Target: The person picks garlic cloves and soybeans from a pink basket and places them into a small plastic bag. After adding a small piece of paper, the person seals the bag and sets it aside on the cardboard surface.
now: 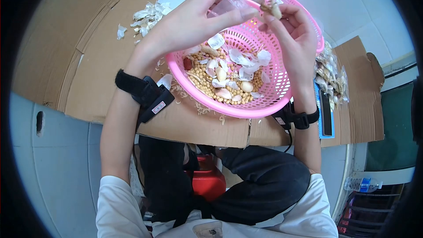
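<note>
My left hand is closed on a small clear plastic bag, above the far rim of a pink basket. Close by, my right hand pinches what looks like a garlic clove, pale with a brownish end, between thumb and fingers. Below both hands, the pink basket holds soybeans, papery white skins, peeled garlic cloves, a peanut in its shell, a dark red piece and a small printed label.
Another pink basket stands behind, at the right. White skins are heaped on the cardboard at the left. Filled clear bags and a dark phone-like object lie at the right. Small scraps litter the front.
</note>
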### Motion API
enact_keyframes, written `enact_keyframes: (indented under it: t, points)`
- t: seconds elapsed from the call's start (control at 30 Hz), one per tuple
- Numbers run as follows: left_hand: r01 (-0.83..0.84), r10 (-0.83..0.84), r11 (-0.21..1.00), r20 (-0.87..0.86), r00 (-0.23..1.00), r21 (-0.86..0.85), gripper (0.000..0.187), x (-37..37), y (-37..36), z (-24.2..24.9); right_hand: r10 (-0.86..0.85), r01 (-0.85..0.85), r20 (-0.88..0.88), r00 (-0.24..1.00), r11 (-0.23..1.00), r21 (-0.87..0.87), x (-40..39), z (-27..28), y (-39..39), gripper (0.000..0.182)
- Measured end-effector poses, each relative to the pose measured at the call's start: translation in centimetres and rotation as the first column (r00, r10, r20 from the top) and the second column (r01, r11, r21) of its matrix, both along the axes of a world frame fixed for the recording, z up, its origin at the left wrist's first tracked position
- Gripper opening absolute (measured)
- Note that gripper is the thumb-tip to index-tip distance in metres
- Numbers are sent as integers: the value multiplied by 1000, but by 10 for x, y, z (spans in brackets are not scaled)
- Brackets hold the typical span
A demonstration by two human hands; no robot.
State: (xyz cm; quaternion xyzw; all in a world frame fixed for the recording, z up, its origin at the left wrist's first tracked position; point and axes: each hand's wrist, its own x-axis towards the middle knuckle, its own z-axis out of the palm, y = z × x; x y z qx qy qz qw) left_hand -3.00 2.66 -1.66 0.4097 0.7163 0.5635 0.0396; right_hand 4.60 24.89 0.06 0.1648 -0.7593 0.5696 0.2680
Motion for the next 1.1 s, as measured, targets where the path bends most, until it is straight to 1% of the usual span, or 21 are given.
enact_keyframes:
  t: [0.03,0.1,0.17,0.23,0.27,0.33,0.37,0.43,0.5,0.53,0.6,0.63,0.7,0.73,0.8,0.83,0.9,0.93,1.0,1.03,1.1]
  points:
    - [1,-1,1000,1,1000,0,52,1,0,0,-22,21,-19,1000,1000,-23,2,2,-3,23]
    - [51,-53,999,-72,996,-19,58,1,1,1,-4,2,-50,999,999,-47,2,4,-6,22]
    - [34,-37,999,-116,993,-27,62,4,0,1,12,-17,-80,997,997,-70,3,5,-5,21]
    - [16,-22,999,-161,987,-34,65,3,-1,-1,57,-57,-34,998,998,11,6,6,-3,21]
    - [45,-46,999,-198,979,-10,67,-1,0,-4,57,-57,-34,998,998,10,7,6,-4,21]
    - [76,-71,997,-232,970,14,68,-1,0,-5,98,-109,99,990,988,111,11,5,-9,24]
    - [80,-77,997,-233,969,2,67,1,-2,-4,66,-90,131,989,977,193,13,5,-11,27]
    - [83,-84,996,-236,968,-11,65,1,-3,-3,53,-91,177,983,973,214,15,7,-13,28]
    - [64,-80,996,-301,950,-62,64,-1,-3,-4,17,-83,255,967,965,250,15,7,-13,29]
    - [64,-80,996,-300,951,-62,64,-2,-2,-5,16,-83,257,966,965,250,15,7,-14,29]
    - [132,-134,991,-226,965,-24,64,-4,0,-6,22,-86,289,957,973,212,16,9,-14,30]
    - [132,-133,991,-228,964,-23,64,-3,-1,-5,22,-86,287,958,973,213,15,8,-14,30]
    - [103,-105,994,-267,958,-23,64,1,-2,-3,42,-85,196,980,973,213,14,3,-14,32]
    - [102,-104,995,-265,958,-23,64,2,-2,-2,43,-86,197,979,973,213,13,3,-11,32]
    - [112,-121,992,-252,960,-53,65,2,-1,0,-29,0,55,998,881,473,10,4,-4,29]
    - [111,-120,992,-252,960,-52,65,2,-2,0,-28,-1,54,998,881,473,8,3,-3,29]
    - [95,-107,994,-261,959,-59,67,3,-2,0,-6,-9,41,999,930,368,8,2,-3,25]
    - [96,-108,994,-260,960,-58,67,3,-2,-2,-6,-10,42,999,930,368,9,2,-6,25]
    - [60,-69,997,-261,963,-43,67,1,-2,-4,-32,20,49,998,976,219,14,5,-15,21]
    - [59,-68,997,-261,963,-43,67,1,-2,-3,-31,20,49,998,975,219,15,6,-15,21]
    - [36,-67,989,-217,974,-142,66,-1,-3,-1,18,-52,148,989,972,227,17,7,-16,18]
